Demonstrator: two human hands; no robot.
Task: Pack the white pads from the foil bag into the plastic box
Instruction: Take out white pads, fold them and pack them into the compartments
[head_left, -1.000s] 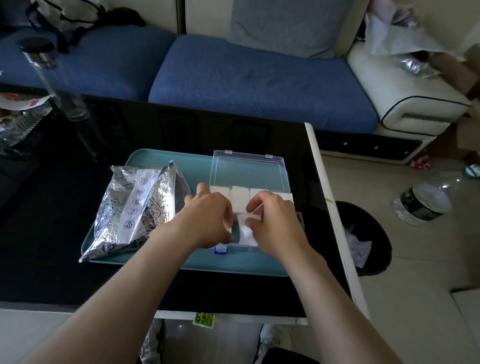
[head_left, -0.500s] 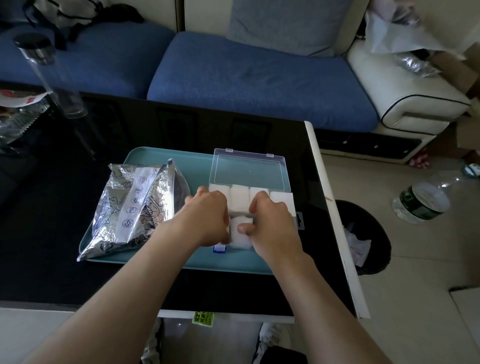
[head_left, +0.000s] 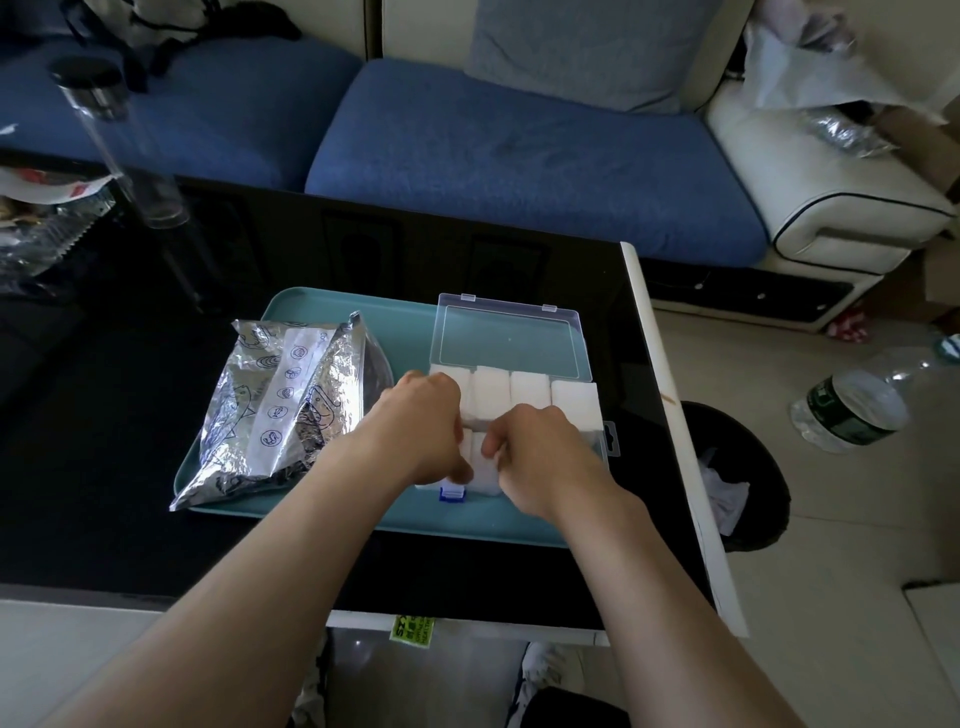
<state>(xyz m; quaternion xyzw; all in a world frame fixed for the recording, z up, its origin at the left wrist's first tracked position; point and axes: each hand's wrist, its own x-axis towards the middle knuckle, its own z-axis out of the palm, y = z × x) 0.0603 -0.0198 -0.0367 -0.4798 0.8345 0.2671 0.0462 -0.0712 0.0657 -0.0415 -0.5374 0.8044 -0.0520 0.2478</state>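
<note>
The clear plastic box (head_left: 597, 431) lies on the teal tray (head_left: 395, 322) with its lid (head_left: 509, 338) folded back. Several white pads (head_left: 530, 395) fill its far row. My left hand (head_left: 421, 431) and my right hand (head_left: 540, 452) meet over the near row, knuckles up and fingers curled down. Between them they hold a white pad (head_left: 483, 467) at the box's front left; my fingertips are hidden. The crumpled foil bag (head_left: 280, 410) lies on the tray's left half, its mouth toward the box.
The tray sits on a black glass table (head_left: 130, 415) whose white right edge (head_left: 670, 415) is close to the box. A tall clear bottle (head_left: 119, 145) stands at the far left. On the floor to the right are a black bin (head_left: 743, 478) and a water bottle (head_left: 852, 410).
My right hand has brought the pad down from above the box into the near row. Both hands have closed in together over it, and the far row of pads now shows fully.
</note>
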